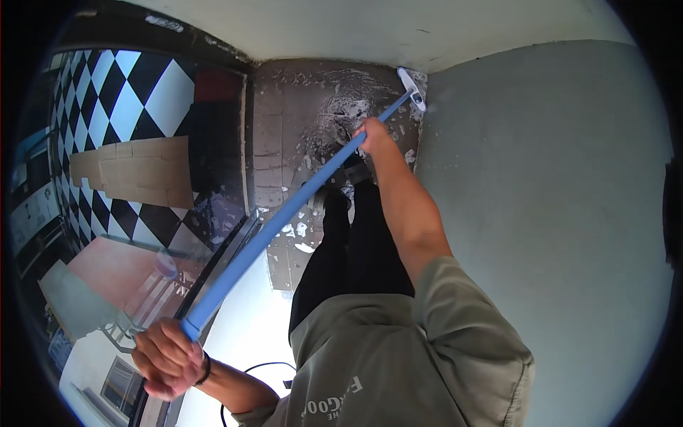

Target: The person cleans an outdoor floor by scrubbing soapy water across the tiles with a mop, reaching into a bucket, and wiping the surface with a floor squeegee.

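Holding a long blue pole (286, 215) with both hands, we have it slanting across in front of our body, from low on our left up to the far right corner of the floor (274, 135). Our left hand (169, 358) is clenched around the near end, a dark band (207, 368) on its wrist; our right hand (373, 135) grasps the pole farther along, that arm stretched out ahead. At the far end of the pole sits its white head (414, 90), tucked into the corner between the far wall (356, 28) and the grey wall (541, 164) on our right — we cannot tell how firmly it presses there. White suds (348, 110) spread over the brown floor, thickest ahead of our dark shoes (358, 171), with smaller patches near the head and beside our legs. To our left, behind glass (219, 217), lie black-and-white checks (169, 96) of flooring and a flat piece of cardboard (142, 171). We wear black trousers (370, 242) and a grey-green shirt (398, 349) — white letters on its front.
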`<state>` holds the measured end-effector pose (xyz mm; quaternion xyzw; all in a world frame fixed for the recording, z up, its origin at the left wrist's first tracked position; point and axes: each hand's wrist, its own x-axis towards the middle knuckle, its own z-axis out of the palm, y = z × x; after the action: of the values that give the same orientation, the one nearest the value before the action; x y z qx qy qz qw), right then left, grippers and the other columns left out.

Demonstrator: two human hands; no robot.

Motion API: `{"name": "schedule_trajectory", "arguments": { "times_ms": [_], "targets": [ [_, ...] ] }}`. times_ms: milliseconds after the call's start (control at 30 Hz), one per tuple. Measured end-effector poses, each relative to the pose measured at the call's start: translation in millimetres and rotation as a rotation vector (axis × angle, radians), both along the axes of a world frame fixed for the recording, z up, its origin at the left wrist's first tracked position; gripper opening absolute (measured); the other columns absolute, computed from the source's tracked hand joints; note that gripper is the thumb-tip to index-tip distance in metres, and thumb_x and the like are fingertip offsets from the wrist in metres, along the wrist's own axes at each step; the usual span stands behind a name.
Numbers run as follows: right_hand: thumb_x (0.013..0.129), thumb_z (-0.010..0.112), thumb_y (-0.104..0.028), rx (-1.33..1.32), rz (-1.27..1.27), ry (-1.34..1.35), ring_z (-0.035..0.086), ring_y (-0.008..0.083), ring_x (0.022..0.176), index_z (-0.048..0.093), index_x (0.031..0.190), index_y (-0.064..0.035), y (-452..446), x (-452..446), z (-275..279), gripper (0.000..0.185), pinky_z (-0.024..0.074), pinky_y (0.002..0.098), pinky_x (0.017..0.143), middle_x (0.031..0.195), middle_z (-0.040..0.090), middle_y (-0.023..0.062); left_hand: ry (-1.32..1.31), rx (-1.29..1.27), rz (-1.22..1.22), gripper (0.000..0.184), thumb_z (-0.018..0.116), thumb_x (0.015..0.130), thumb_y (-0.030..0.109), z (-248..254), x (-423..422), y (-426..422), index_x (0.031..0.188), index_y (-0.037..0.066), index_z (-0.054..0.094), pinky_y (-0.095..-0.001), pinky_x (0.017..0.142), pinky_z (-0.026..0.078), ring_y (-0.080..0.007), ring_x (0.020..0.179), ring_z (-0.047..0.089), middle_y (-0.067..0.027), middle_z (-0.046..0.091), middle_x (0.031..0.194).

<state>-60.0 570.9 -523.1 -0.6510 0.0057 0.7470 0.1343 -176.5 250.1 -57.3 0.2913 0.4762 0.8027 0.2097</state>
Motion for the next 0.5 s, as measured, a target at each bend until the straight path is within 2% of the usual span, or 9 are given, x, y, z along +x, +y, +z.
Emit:
{"name": "schedule_trajectory", "arguments": {
  "times_ms": [67,100,200,233,300,333,400,500],
  "targets": [
    [0.092,0.043,-0.012,-0.020,0.023,-0.055,0.035,0.0149,0.043,0.039,0.075,-0.0108,8,11,50,0.017,0.0365,0.0293,0.042,0.052,0.033,0.0011,0.044,0.035,-0.125,0.052,0.066,0.086,0.025,14,6,14,0.044,0.019,0.035,-0.0179,0.042,0.032,-0.0042,0.031,0.033,0.0065,0.038,0.037],
    [0.092,0.041,-0.012,-0.025,-0.027,-0.006,0.035,0.0132,0.043,0.039,0.074,-0.0097,11,12,48,0.018,0.0362,0.0288,0.041,0.052,0.034,0.0005,0.091,0.070,-0.163,0.049,0.069,0.083,0.023,23,3,16,0.044,0.018,0.039,-0.0166,0.042,0.033,-0.0031,0.032,0.036,0.0073,0.042,0.038],
    [0.093,0.041,-0.014,-0.037,-0.101,0.011,0.035,0.0118,0.041,0.038,0.070,-0.0106,18,9,106,0.024,0.0352,0.0274,0.040,0.050,0.034,-0.0012,0.048,0.255,-0.167,0.042,0.074,0.072,0.016,55,17,51,0.041,0.018,0.046,-0.0169,0.040,0.028,-0.0024,0.032,0.035,0.0092,0.039,0.036],
    [0.093,0.041,-0.014,-0.059,-0.165,0.074,0.035,0.0118,0.041,0.040,0.076,-0.0102,20,17,103,0.018,0.0349,0.0277,0.040,0.051,0.034,-0.0013,0.019,0.355,-0.222,0.035,0.074,0.068,0.011,60,15,56,0.042,0.016,0.052,-0.0156,0.038,0.029,-0.0019,0.033,0.040,0.0091,0.044,0.038],
    [0.092,0.040,-0.014,-0.088,-0.290,0.202,0.035,0.0117,0.042,0.044,0.087,-0.0094,27,37,91,0.007,0.0344,0.0282,0.041,0.052,0.033,-0.0016,-0.037,0.428,-0.297,0.035,0.074,0.067,0.010,66,17,82,0.042,0.015,0.051,-0.0156,0.038,0.030,-0.0017,0.033,0.041,0.0090,0.046,0.038],
    [0.092,0.039,-0.014,-0.096,-0.331,0.211,0.034,0.0106,0.042,0.043,0.086,-0.0096,30,42,91,0.009,0.0339,0.0276,0.041,0.052,0.032,-0.0023,-0.066,0.465,-0.332,0.035,0.074,0.067,0.009,70,22,95,0.042,0.015,0.051,-0.0156,0.038,0.031,-0.0016,0.033,0.041,0.0090,0.047,0.039],
    [0.092,0.037,-0.015,-0.099,-0.415,0.243,0.034,0.0086,0.041,0.042,0.082,-0.0099,42,44,88,0.013,0.0329,0.0264,0.040,0.052,0.032,-0.0037,-0.049,0.360,-0.194,0.042,0.075,0.070,0.016,73,29,112,0.041,0.018,0.045,-0.0155,0.039,0.031,-0.0021,0.032,0.040,0.0097,0.045,0.038],
    [0.093,0.035,-0.016,-0.104,-0.516,0.298,0.035,0.0106,0.042,0.040,0.079,-0.0108,60,39,78,0.016,0.0320,0.0261,0.040,0.052,0.032,-0.0032,-0.027,0.249,-0.143,0.048,0.076,0.074,0.024,64,17,133,0.042,0.020,0.040,-0.0144,0.042,0.027,-0.0011,0.034,0.038,0.0107,0.043,0.039]
  ]
}}
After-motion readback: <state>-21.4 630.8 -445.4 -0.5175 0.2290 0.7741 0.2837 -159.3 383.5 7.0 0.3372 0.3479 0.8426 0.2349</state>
